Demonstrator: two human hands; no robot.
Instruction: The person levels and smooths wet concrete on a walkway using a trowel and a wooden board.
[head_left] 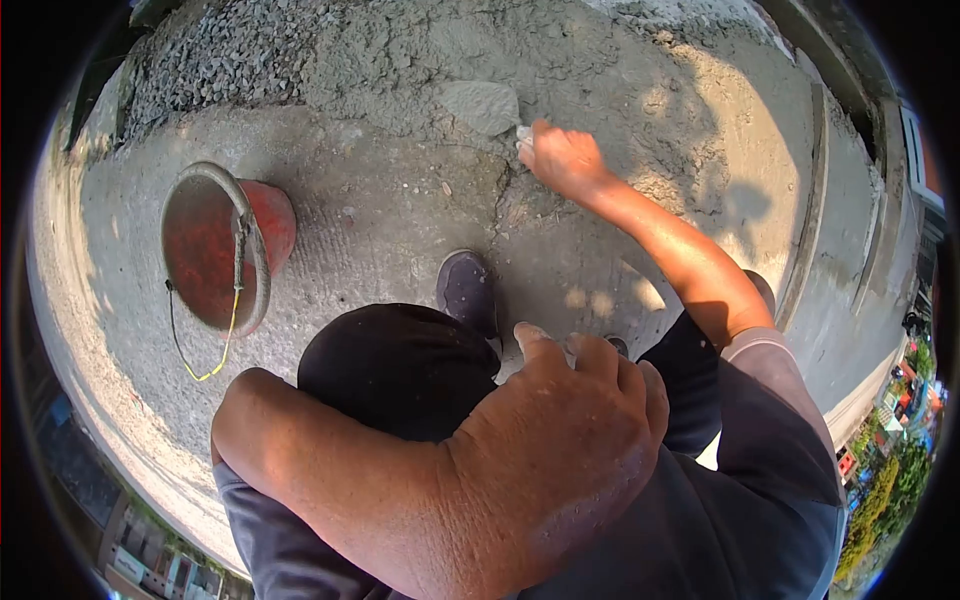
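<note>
My right hand (563,158) is closed around the handle of a trowel at the edge of the wet cement. The trowel's blade (482,107) is coated in grey mortar and lies flat on the wet cement (570,60). My left hand (565,440) hangs loosely in front of my body, near my knees. Its fingers are bent, with a gap beside the thumb, and nothing shows in it. Grey residue marks its fingertips; the underside of the palm is hidden.
A red bucket (280,225) with a thick hose-like handle leans at the left, a thin wire hanging from it. Gravel (235,60) is heaped at the upper left. My shoe (467,290) stands on rough concrete. A long raised edge (812,180) borders the right side.
</note>
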